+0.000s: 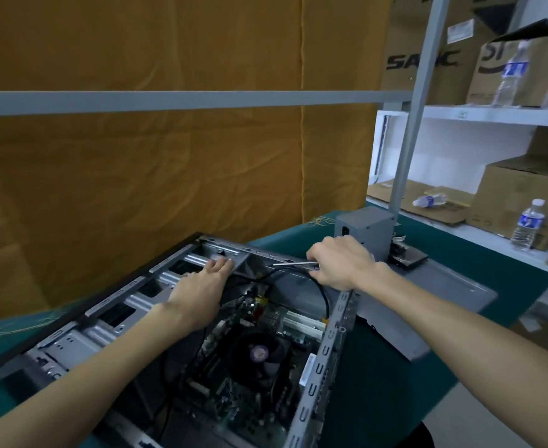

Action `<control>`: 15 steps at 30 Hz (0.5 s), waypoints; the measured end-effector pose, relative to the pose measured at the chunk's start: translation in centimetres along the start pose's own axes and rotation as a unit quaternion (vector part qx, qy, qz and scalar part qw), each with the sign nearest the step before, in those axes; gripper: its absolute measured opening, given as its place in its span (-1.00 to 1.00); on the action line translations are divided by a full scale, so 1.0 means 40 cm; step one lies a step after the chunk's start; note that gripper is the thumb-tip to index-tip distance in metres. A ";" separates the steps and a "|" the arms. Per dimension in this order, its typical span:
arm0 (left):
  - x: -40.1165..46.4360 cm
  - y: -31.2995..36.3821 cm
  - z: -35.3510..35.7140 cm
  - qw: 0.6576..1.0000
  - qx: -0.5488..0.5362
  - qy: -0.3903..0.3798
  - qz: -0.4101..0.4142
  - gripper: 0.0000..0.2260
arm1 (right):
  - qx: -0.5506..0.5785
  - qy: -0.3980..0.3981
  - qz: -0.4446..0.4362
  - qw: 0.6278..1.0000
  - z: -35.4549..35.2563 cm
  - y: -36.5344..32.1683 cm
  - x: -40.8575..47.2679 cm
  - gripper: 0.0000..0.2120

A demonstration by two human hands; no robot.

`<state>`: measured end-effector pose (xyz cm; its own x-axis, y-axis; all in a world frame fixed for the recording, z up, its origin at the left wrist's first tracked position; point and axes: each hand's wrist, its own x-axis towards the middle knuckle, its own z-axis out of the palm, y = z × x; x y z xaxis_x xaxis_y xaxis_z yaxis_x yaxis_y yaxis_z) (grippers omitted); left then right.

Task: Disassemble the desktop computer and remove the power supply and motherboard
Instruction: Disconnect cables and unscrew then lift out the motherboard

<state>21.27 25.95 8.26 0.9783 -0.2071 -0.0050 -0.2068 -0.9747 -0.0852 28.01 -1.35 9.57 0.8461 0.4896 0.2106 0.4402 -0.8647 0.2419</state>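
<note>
Left hand point(201, 282): fingers straight, resting flat on the computer case point(82, 331) drive bays.
Right hand point(340, 263): grasping a screwdriver point(293, 263) at the case's far corner.
Power supply point(364, 229): on the surface beyond the case.

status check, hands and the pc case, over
Left hand flat on case. Right hand grips screwdriver. Power supply out; motherboard in, black cable across.

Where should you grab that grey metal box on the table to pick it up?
Probably grip the grey metal box by its two upright side walls, reaching down from above. It stands upright on the green table, its flat top open, with parts crowding its right base.
</note>
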 end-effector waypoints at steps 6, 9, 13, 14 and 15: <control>-0.020 0.026 0.012 0.995 0.079 0.002 -0.066 -0.36 | -0.037 0.018 -0.067 0.997 -0.002 0.010 0.099 -0.74; -0.024 0.025 0.009 0.994 0.077 -0.002 -0.079 -0.41 | -0.101 0.044 -0.084 0.990 -0.006 -0.010 0.135 -0.61; -0.001 -0.001 0.001 0.997 -0.003 0.050 -0.054 -0.57 | -0.061 0.037 -0.015 0.997 0.006 -0.061 0.115 -0.62; 0.012 -0.010 -0.001 0.995 -0.020 0.089 -0.035 -0.59 | -0.005 0.009 0.009 1.000 0.005 -0.069 0.107 -0.61; 0.028 -0.017 -0.002 0.992 -0.030 0.124 -0.008 -0.57 | 0.057 -0.028 0.030 0.998 -0.003 -0.073 0.101 -0.60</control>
<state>22.50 26.37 8.41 0.9495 -0.1994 0.2421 -0.1995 -0.9796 -0.0243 30.09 3.16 9.81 0.8860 0.4327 0.1665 0.4171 -0.9007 0.1212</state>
